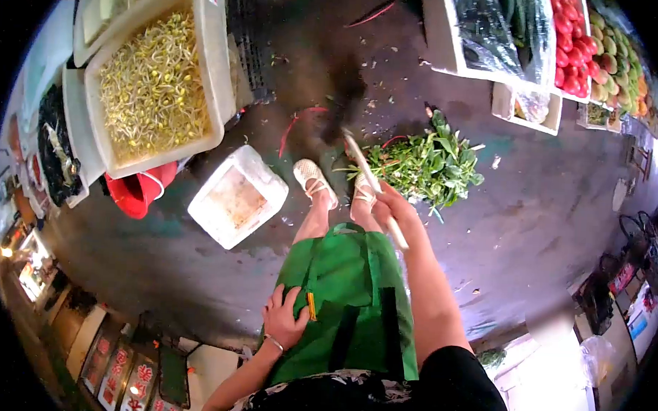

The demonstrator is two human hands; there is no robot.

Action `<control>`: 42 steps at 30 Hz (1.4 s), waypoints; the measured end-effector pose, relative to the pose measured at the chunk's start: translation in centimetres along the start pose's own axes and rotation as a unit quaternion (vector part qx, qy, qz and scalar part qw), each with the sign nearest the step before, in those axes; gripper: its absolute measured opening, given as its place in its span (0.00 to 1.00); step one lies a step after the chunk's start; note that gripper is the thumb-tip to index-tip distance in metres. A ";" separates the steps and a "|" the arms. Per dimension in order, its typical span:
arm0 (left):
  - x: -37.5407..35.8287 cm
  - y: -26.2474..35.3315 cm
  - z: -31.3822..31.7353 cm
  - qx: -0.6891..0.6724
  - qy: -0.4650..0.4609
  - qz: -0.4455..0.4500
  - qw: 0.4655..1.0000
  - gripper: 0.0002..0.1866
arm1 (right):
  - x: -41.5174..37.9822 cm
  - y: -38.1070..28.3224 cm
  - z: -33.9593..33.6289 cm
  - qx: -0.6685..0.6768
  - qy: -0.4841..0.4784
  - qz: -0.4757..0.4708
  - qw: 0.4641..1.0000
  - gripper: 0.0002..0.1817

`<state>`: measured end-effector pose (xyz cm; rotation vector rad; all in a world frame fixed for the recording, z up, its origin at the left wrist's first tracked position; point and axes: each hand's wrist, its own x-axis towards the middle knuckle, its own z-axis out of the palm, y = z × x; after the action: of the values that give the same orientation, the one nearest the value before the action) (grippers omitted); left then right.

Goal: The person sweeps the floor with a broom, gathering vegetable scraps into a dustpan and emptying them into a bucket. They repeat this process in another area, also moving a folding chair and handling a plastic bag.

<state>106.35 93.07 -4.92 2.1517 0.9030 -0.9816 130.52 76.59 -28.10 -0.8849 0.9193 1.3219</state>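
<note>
My right hand [396, 205] is closed around a long pale stick [364, 159], like a broom handle, slanting down towards the floor. A dark, blurred patch surrounds its far end, so I cannot make out what is attached there. My left hand [286, 320] lies with fingers spread on the green apron [333, 272] over my lap. Beside its fingertips is a small yellow-orange strip [311, 306]. A heap of leafy greens [430, 166] lies on the floor just beyond my right hand, near my woven shoe [364, 189].
A white foam box [277, 188] stands left of my feet, near a red bucket [135, 197]. Behind is a large tub [215, 83] of bean sprouts [154, 88]. Crates of tomatoes [567, 39] and other produce stand upper right. Scraps and a red strip [292, 130] litter the floor.
</note>
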 end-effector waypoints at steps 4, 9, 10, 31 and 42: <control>-0.2 0.7 -0.3 0.006 -0.023 -0.019 1.000 0.27 | -9.3 -1.0 -3.7 -0.025 0.135 0.022 0.990 0.33; 0.1 0.9 0.0 -0.016 -0.039 -0.021 0.999 0.28 | -9.8 -0.1 0.6 0.014 0.037 -0.008 0.999 0.34; 0.4 0.9 0.1 0.011 -0.043 -0.011 0.999 0.28 | -8.0 -0.2 2.8 0.047 0.023 -0.038 0.998 0.33; 4.0 0.5 -1.7 0.188 0.036 0.098 0.977 0.27 | -17.8 1.1 -5.2 -0.015 0.026 -0.130 0.991 0.07; 12.9 -7.4 -5.4 -0.025 -0.037 0.349 0.936 0.16 | -30.3 8.4 -9.8 0.140 0.014 -0.147 0.979 0.09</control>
<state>109.08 105.66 -14.08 2.1234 0.0837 -0.6528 120.81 56.19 -4.10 -0.7850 0.9297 0.9041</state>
